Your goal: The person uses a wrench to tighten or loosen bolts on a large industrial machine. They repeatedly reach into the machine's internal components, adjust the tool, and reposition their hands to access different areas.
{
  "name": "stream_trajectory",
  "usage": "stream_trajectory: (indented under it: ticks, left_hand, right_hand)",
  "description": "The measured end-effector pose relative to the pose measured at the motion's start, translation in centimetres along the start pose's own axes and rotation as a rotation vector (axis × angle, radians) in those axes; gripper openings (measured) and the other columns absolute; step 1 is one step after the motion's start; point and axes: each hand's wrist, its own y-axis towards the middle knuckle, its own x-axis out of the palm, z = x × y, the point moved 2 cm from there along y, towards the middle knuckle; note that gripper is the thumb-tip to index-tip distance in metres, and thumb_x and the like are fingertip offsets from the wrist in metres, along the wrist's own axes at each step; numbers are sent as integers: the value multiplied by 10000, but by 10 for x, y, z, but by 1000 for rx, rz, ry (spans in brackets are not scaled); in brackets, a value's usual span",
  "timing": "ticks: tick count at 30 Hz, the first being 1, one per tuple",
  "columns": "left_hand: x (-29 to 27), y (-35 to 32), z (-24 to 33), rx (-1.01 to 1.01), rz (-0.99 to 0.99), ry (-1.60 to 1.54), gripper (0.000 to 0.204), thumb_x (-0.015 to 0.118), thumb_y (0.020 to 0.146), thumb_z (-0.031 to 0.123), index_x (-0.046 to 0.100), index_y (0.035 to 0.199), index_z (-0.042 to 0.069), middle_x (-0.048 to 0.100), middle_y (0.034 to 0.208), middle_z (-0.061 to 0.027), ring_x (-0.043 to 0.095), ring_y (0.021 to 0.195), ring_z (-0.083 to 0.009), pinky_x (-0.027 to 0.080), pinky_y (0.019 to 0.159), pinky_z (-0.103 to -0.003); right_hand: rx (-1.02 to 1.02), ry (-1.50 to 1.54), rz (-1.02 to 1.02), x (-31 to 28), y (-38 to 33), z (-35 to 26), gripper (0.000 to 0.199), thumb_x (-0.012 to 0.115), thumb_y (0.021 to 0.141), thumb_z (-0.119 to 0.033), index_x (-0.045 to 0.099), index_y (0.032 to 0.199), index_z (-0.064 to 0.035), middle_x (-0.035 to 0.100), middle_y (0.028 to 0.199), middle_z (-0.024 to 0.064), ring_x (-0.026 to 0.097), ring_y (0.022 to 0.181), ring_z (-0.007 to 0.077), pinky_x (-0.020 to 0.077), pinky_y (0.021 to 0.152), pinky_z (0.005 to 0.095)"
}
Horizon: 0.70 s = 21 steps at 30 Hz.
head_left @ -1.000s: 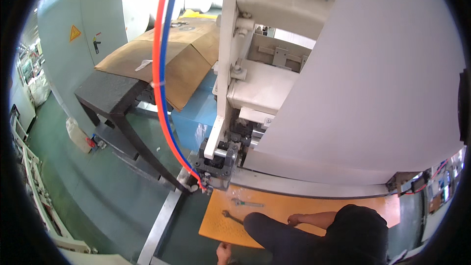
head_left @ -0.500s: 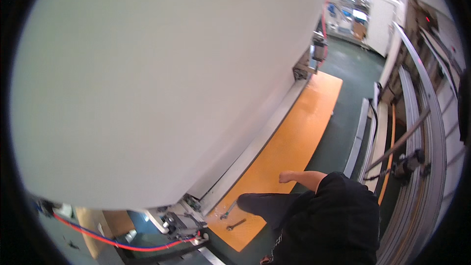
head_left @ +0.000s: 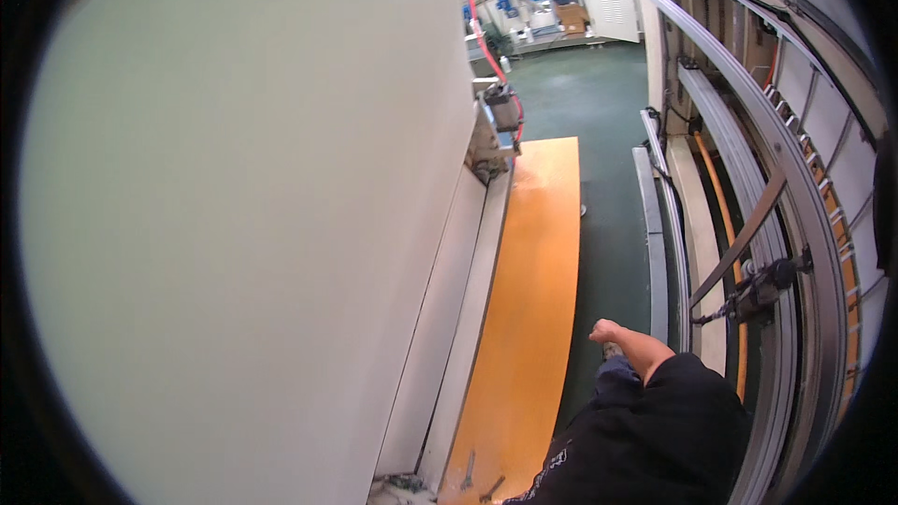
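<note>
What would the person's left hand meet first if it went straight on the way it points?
Probably the orange floor mat. The left hand points up-left towards it, with the white machine panel beyond. Depth is unclear here.

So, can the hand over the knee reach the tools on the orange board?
Probably yes: the hand seems empty, and only bare orange board lies between it and the tools.

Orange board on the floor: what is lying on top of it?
On the orange board, two small metal tools lie near its close end. The person's dark clothing covers the corner beside them.
</note>
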Motion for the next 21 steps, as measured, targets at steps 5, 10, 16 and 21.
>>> stream_trajectory:
  ticks: [5,10,16,21]
  left_hand:
    - [90,37,108,-34,-24,82,135,590,840,158,554,865,30,590,691,-78,593,593,-176,498,521,-286]
    - [182,89,245,98,-26,66,139,585,848,164,553,874,32,591,693,-76,600,598,-174,505,522,-286]
    - [273,135,330,70,-62,139,163,589,858,187,568,906,32,612,729,-76,609,616,-174,511,533,-285]
    - [323,173,386,-69,-99,279,190,580,869,215,573,916,31,619,728,-81,606,612,-166,507,532,-281]
  right_hand:
    - [445,416,-53,52,-15,152,225,551,691,-193,681,758,-23,654,848,197,644,768,335,518,670,404]
    - [1166,1049,100,78,-46,252,134,578,716,-117,671,668,-33,622,598,113,583,483,222,459,434,354]
    - [1129,1309,111,-17,-25,299,204,648,746,-171,618,615,-17,580,538,97,512,410,171,390,374,323]
    - [1126,1491,211,-60,28,370,185,638,784,-156,610,666,-17,582,567,88,505,424,160,358,375,311]
